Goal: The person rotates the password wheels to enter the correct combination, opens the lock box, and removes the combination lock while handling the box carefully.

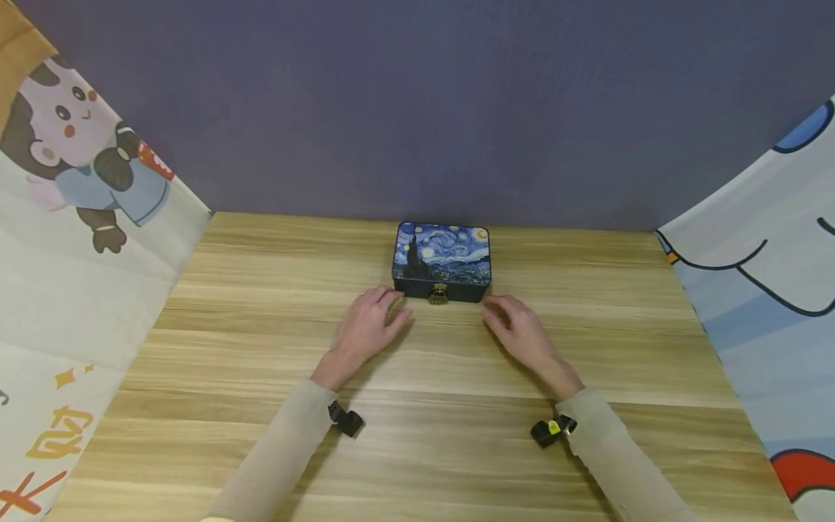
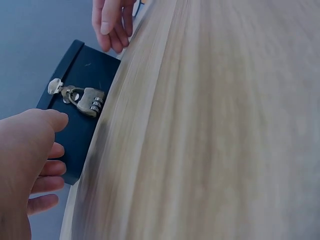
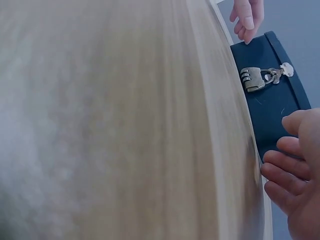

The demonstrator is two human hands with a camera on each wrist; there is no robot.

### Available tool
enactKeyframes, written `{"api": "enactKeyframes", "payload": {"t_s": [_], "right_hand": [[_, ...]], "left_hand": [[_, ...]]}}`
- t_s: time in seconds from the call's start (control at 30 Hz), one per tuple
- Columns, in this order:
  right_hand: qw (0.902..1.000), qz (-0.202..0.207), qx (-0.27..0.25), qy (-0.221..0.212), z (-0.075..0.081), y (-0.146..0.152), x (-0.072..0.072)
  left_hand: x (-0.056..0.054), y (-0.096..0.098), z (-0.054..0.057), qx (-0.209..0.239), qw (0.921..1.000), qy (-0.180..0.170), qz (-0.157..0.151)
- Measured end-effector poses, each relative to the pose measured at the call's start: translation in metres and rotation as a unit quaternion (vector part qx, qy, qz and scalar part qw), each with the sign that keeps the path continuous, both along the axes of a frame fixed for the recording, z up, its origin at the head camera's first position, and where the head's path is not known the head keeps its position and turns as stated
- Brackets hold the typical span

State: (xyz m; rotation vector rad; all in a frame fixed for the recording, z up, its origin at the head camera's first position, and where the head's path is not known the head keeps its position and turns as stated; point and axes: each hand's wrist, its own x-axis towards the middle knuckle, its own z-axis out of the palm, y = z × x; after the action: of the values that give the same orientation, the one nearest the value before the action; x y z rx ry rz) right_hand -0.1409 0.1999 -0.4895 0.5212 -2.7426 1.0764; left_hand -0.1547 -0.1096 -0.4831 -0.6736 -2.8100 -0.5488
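Observation:
A dark blue tin box (image 1: 442, 254) with a swirling night-sky painting on its lid stands near the back of the table, lid down. On its front hangs a brass-coloured combination padlock (image 2: 91, 101), looped through the metal clasp (image 3: 286, 69). My left hand (image 1: 368, 322) lies at the box's front left corner, fingers loosely bent and thumb apart from them. At the front right corner is my right hand (image 1: 520, 331), in a similar relaxed pose. Neither hand holds anything; fingertips are right beside the box.
The wooden table (image 1: 261, 348) meets a plain grey-blue wall (image 1: 430, 109) just behind the box. Printed cloths hang at both sides, the left cloth (image 1: 130, 261) with a cartoon figure. A small black wrist camera (image 1: 349, 423) sits on each sleeve.

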Motion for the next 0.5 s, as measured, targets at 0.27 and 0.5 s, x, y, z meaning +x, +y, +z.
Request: {"api": "enactKeyframes", "payload": {"t_s": [0.27, 0.5], "right_hand": [[0.9999, 0.005, 0.0, -0.009, 0.0018, -0.0022, 0.0003], [1.0, 0.009, 0.002, -0.001, 0.0028, -0.0048, 0.0007]], "left_hand": [[-0.0002, 0.0055, -0.0011, -0.001, 1.0, -0.008, -0.005], [0.0011, 0.0086, -0.0016, 0.0, 1.0, -0.007, -0.004]]}}
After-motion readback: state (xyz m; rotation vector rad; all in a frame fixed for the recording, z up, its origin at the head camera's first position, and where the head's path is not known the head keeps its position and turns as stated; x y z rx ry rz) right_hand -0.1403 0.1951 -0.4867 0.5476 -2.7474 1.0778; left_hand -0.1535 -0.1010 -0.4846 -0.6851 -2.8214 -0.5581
